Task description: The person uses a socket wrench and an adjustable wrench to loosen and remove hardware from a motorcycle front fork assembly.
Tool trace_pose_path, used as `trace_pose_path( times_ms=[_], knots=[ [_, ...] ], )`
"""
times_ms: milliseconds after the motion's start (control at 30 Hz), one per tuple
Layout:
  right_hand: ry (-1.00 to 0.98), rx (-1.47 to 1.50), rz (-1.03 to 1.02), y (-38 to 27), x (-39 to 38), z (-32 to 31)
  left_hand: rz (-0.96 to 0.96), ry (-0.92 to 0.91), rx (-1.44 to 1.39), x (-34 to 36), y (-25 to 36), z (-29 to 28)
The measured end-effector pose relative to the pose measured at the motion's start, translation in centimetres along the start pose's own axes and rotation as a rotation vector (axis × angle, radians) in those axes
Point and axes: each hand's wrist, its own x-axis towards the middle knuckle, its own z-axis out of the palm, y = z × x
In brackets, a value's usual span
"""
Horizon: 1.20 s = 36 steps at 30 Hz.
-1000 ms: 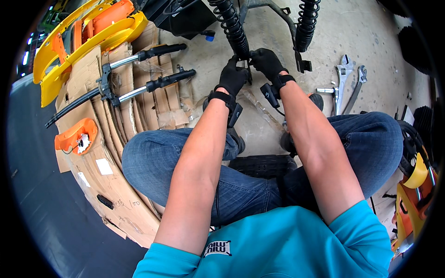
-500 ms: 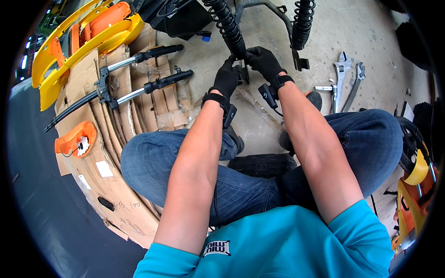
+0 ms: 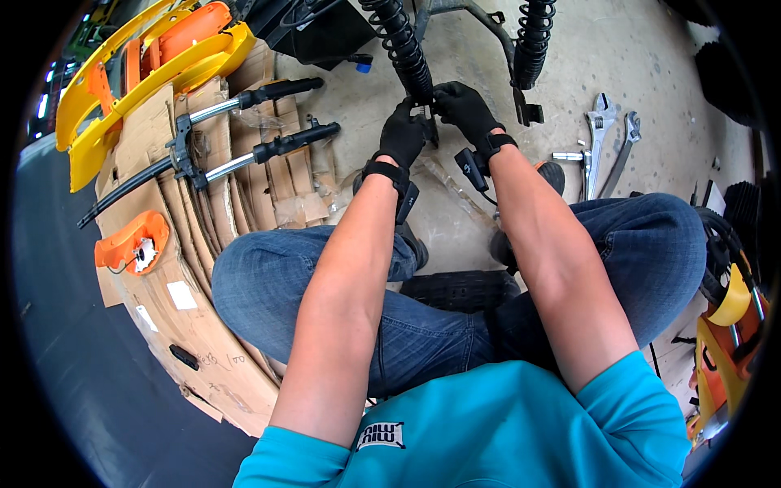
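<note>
We've got a fork [image 3: 187,153] poking past the right edge of the cardboard [image 3: 191,329], then our left hand [image 3: 403,134] curled at the bottom end of the black coil shock [image 3: 404,55]. Our right hand [image 3: 464,112] curls there too; can't tell what either's gripping. Wrenches [image 3: 599,134] lie farther right.

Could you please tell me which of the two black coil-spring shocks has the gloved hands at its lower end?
The left shock: the left hand and right hand are both at its lower end; neither touches the right shock.
</note>
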Motion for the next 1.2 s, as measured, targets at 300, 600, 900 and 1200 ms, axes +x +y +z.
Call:
trace_pose_path(
  times_ms=[300,600,900,1200],
  knots=[
    [-0.058,-0.053,-0.077,0.5,0.3,-0.6,0.056,0.148,0.075,-1.0,1.3,1.3],
    [-0.023,-0.397,-0.088,-0.9,0.0,-0.7,0.033,0.168,-0.058,-1.7,2.6,1.6],
    [0.011,-0.571,-0.101,-0.6,0.6,-0.5,-0.006,0.134,0.011,-2.5,4.9,0.8],
    [-0.023,-0.69,-0.245,1.4,2.1,-0.9,0.104,0.19,0.102,-1.5,2.9,1.5]
  ],
)
